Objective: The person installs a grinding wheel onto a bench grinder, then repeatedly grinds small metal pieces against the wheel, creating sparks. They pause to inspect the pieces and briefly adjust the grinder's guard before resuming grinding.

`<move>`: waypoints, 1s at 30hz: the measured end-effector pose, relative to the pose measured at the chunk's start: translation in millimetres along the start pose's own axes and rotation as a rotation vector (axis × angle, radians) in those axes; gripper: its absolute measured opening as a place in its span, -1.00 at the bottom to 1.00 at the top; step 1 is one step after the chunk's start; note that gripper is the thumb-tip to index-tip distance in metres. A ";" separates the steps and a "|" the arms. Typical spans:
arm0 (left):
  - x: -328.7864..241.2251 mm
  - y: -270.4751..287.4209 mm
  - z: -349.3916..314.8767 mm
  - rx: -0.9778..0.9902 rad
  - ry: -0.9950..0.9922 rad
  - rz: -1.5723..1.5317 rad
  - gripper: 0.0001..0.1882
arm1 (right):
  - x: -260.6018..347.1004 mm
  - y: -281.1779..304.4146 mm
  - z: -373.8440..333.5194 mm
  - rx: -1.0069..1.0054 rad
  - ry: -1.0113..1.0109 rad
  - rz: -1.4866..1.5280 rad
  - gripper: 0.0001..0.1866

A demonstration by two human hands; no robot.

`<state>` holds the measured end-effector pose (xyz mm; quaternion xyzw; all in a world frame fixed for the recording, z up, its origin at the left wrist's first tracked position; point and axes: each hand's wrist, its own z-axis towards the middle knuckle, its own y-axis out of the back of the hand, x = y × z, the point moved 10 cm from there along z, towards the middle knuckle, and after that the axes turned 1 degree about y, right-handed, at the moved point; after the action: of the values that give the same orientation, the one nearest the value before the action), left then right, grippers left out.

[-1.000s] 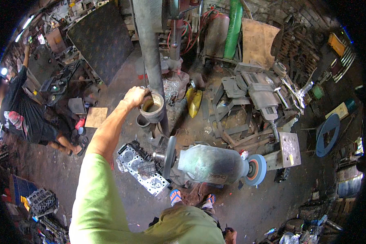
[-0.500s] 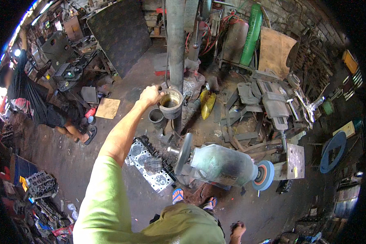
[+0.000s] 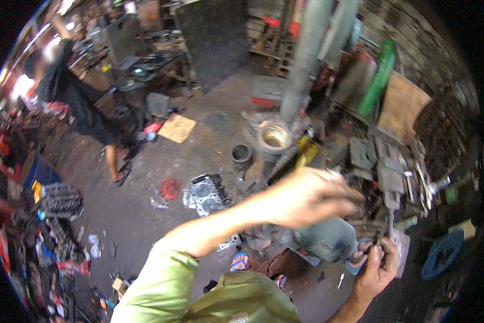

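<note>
My left hand (image 3: pixel 312 198) is stretched across to the right, above the green-grey bench grinder (image 3: pixel 328 238). It hides the grinder's left end, and its fingers are smeared by motion. Beside the grinder's right wheel (image 3: pixel 356 265), my right hand (image 3: pixel 379 266) is raised with thumb and fingers pinched together. Whatever sits in that pinch is too small to make out. Beyond my left hand, a round pot (image 3: pixel 275 139) with liquid in it stands by the grey post. A dark open cylinder (image 3: pixel 241 155) is on its left.
An engine cylinder head (image 3: pixel 205 195) lies on the floor left of the grinder. A bench vise (image 3: pixel 390 183) stands at the right among metal parts. A green gas cylinder (image 3: pixel 377 78) leans at the back. Another person (image 3: pixel 80 102) is at the far left.
My left hand has let go of the pot's rim and swung right over the grinder. My right hand has risen from the lower edge to the right wheel. The view has shifted.
</note>
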<state>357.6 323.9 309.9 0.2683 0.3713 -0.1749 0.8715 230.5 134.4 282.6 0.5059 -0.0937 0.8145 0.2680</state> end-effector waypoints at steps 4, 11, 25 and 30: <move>-4.8 -12.5 -2.3 -0.164 0.206 -0.282 -0.81 | 20.6 -74.6 16.0 0.150 0.036 0.025 -0.89; 18.5 24.7 -8.7 -0.357 0.130 -0.035 -0.79 | 17.3 -91.0 21.2 0.215 0.059 -0.093 -0.76; 304.0 71.8 4.4 0.395 0.828 1.132 -0.68 | -144.6 251.5 -134.7 -0.338 -0.237 -0.864 -0.73; 371.9 45.5 3.6 0.767 0.800 1.126 -0.69 | -286.1 308.9 -338.0 -0.513 -0.859 -0.473 -0.79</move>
<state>629.1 318.6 51.7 0.7403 0.3786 0.2865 0.4760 -96.7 -79.2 -90.0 0.7184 -0.2740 0.4037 0.4959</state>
